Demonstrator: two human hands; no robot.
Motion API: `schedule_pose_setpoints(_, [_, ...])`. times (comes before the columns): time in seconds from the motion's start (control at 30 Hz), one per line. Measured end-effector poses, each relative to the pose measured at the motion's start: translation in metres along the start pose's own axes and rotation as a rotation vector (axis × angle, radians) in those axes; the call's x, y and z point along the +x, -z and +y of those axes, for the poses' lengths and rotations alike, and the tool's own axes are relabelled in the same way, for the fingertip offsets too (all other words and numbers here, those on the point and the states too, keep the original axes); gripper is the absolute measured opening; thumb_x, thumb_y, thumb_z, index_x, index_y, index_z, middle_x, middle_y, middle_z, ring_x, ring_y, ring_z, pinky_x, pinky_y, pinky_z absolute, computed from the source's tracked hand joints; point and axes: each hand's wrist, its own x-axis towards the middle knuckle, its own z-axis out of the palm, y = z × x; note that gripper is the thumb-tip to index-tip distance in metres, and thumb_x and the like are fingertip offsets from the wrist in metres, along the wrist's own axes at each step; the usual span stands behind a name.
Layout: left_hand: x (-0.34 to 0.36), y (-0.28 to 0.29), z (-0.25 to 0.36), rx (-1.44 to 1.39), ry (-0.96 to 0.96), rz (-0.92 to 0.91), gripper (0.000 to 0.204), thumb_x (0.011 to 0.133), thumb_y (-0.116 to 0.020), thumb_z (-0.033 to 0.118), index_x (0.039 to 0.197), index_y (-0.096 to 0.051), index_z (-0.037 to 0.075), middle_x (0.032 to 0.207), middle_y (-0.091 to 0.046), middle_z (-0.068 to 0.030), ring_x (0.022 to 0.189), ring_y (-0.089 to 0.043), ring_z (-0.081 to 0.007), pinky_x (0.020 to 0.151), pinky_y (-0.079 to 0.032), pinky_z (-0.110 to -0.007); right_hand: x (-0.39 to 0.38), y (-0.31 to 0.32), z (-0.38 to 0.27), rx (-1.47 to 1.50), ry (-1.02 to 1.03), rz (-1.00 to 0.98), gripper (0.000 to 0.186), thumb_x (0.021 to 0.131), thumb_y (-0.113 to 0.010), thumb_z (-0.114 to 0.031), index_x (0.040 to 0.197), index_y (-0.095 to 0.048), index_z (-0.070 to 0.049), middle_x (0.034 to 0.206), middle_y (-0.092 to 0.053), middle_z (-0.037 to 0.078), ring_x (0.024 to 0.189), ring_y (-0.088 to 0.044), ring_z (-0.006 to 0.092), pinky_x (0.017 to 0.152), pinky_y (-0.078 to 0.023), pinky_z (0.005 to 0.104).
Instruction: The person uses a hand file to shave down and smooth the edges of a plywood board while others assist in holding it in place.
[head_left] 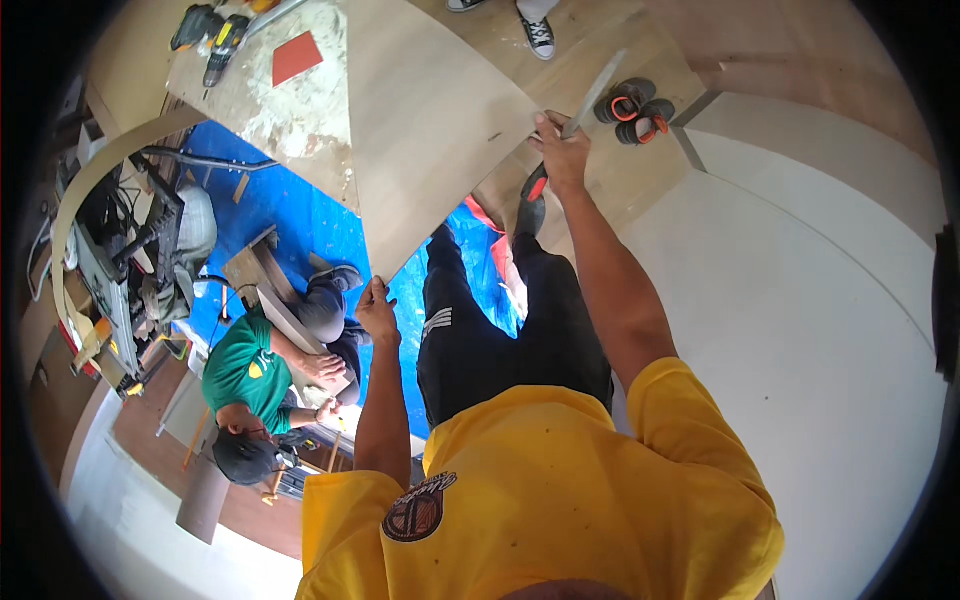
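At the far left, a cluttered heap of black and grey equipment stands beside a crinkled blue plastic tarp. Above them lies a yellow-and-black cordless drill. Low on the left sits a co-worker in a green T-shirt; its chest bears a small yellow print. Next comes a red square sheet on a white-smeared board.

The left hand pinches the near corner of a large, thin, tan flat panel. The panel reaches from both hands to the top edge of view, its long axis pointing away from the wearer and slightly left; its near edge slants up to the right. 1 tiny dark mark sits near its right corner. The yellow T-shirt carries a round dark emblem with lettering.

The right hand grasps the panel's right corner and a long, narrow grey metal blade, which points up and right. Farther right rest 2 dark shoes with orange linings and a broad white panel
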Motion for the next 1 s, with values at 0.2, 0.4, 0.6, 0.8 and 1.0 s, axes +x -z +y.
schedule_pose_setpoints(0.2, [0.000, -0.006, 0.029, 0.643, -0.395, 0.140, 0.033, 0.090, -0.070, 0.023, 0.107, -0.071, -0.006, 0.102, -0.071, -0.0213, 0.094, -0.068, -0.0334, 0.087, -0.052, -0.042, 0.005, 0.023, 0.008, 0.019, -0.029, -0.139, 0.043, 0.089, -0.073, -0.006, 0.124, -0.054, 0.010, 0.099, -0.067, 0.015, 0.087, -0.069, 0.0197, 0.071, -0.061, 0.0303])
schedule_pose_setpoints(0.4, [-0.011, -0.092, 0.118, 0.650, -0.948, 0.009, 0.036, 0.088, -0.071, 0.021, 0.116, -0.067, -0.001, 0.128, -0.059, -0.0262, 0.118, -0.056, -0.0422, 0.102, -0.043, -0.047, 0.006, 0.021, 0.024, -0.041, 0.092, 0.035, 0.032, 0.078, -0.080, -0.006, 0.104, -0.062, 0.001, 0.090, -0.068, 0.008, 0.077, -0.066, 0.0138, 0.066, -0.055, 0.0281])
schedule_pose_setpoints(0.6, [0.050, -0.257, 0.214, 0.557, -1.070, -0.093, 0.059, 0.090, -0.068, 0.039, 0.132, -0.055, -0.001, 0.139, -0.048, -0.0288, 0.131, -0.042, -0.0461, 0.111, -0.029, -0.056, 0.004, 0.035, -0.005, -0.527, 0.138, 0.004, 0.029, 0.091, -0.066, -0.026, 0.100, -0.063, 0.001, 0.089, -0.063, 0.021, 0.086, -0.063, 0.0327, 0.078, -0.050, 0.0405])
schedule_pose_setpoints(0.8, [0.030, -0.342, 0.223, 0.898, -0.870, 0.254, 0.094, 0.086, -0.052, 0.071, 0.150, -0.034, 0.004, 0.156, -0.024, -0.0268, 0.146, -0.016, -0.0461, 0.112, -0.013, -0.068, -0.017, 0.077, 0.010, -0.539, 0.141, -0.027, 0.038, 0.104, -0.047, -0.032, 0.108, -0.060, 0.003, 0.075, -0.057, 0.013, 0.058, -0.060, 0.0179, 0.055, -0.048, 0.0321])
schedule_pose_setpoints(1.0, [0.027, -0.336, 0.225, 0.979, -0.786, 0.239, 0.098, 0.087, -0.050, 0.072, 0.153, -0.026, 0.004, 0.158, -0.020, -0.0275, 0.148, -0.012, -0.0461, 0.117, -0.009, -0.063, -0.038, 0.069, -0.009, -0.041, -0.433, -0.224, 0.037, 0.108, -0.042, -0.033, 0.111, -0.061, -0.001, 0.063, -0.047, 0.002, 0.051, -0.050, 0.0122, 0.047, -0.040, 0.0295])
